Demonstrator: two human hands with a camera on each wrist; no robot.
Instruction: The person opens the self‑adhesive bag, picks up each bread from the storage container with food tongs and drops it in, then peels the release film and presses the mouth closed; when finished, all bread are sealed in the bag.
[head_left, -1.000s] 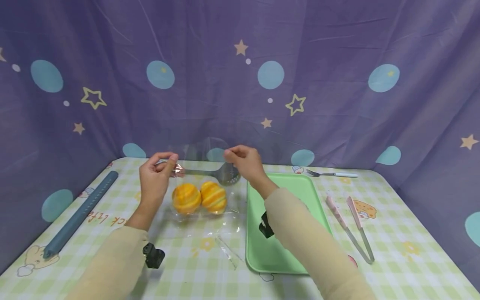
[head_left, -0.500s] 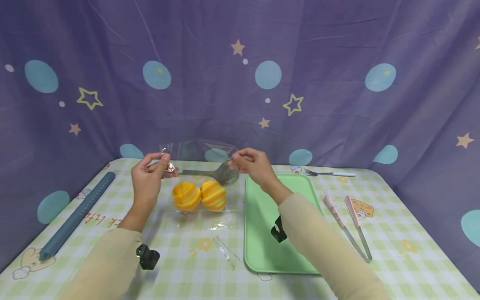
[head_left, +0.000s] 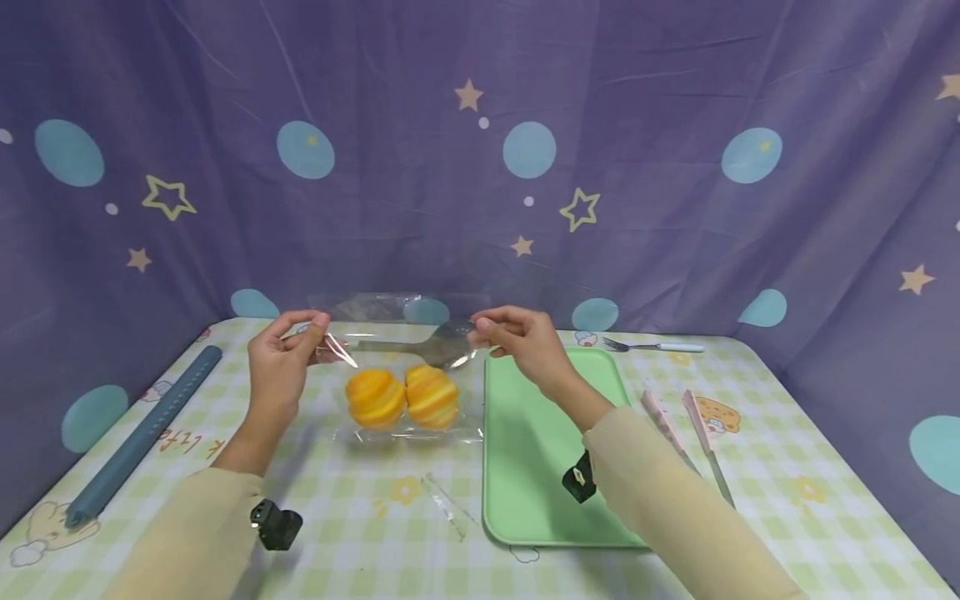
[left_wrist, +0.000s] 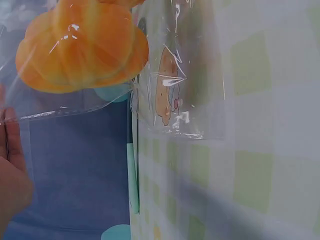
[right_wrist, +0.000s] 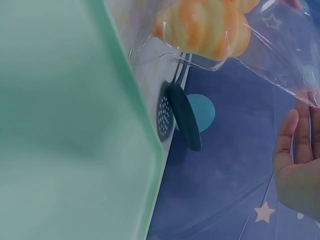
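Two yellow-orange striped buns, one at the left (head_left: 375, 400) and one at the right (head_left: 432, 398), lie side by side in a clear plastic bag (head_left: 408, 434). My left hand (head_left: 279, 354) pinches the bag's upper left edge between thumb and fingers. Its upper right edge is held by my right hand (head_left: 525, 346). In the left wrist view the left bun (left_wrist: 82, 47) hangs in the bag above the tablecloth. The right wrist view has the right bun (right_wrist: 202, 27) behind the film, with the right hand's fingers (right_wrist: 302, 130) at the bag's corner.
A dark slotted spoon (head_left: 450, 343) lies behind the bag. The green tray (head_left: 517, 525) sits under the right forearm, with pink-tipped tongs (head_left: 705, 429) and a fork (head_left: 652, 347) beyond. A clear strip (head_left: 446, 506) lies in front; a long blue-grey bar (head_left: 146, 433) is at left.
My hands have moved apart, the left one leftward and the right one rightward, spreading the top of the bag wider. The view has turned slightly to the right.
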